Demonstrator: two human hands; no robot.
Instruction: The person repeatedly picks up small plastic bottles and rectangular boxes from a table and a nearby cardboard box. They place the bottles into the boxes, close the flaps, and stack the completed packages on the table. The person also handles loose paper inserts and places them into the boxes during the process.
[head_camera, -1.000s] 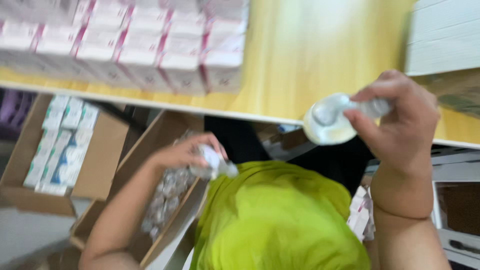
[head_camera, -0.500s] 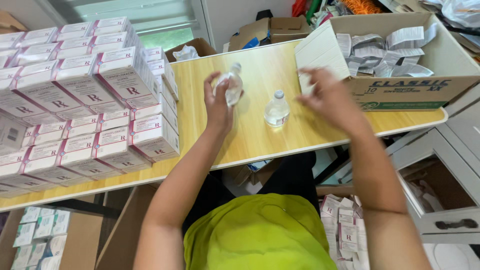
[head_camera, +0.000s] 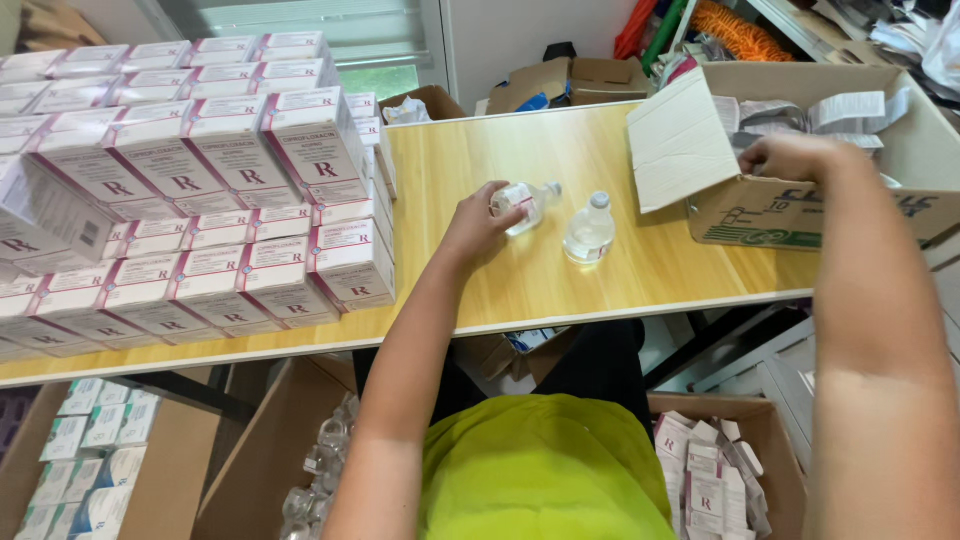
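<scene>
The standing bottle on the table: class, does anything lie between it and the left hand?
Only the small bottle that the left hand already holds. The standing bottle is just right of it, apart, with bare table around.

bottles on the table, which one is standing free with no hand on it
The right-hand clear bottle, upright with its white cap up; the other bottle is tilted in the left hand.

Tabletop, free room: bare wood along the near edge and through the middle toward the far edge.

Obstacles:
- Stacked medicine cartons, filling the whole left end, far edge to near edge.
- Open cardboard box at the right end, its loose flap leaning inward over the wood.
- Upright clear bottle, mid-tabletop.
- Second bottle, just left of it, held tilted in the left hand; narrow gap between the two.
</scene>
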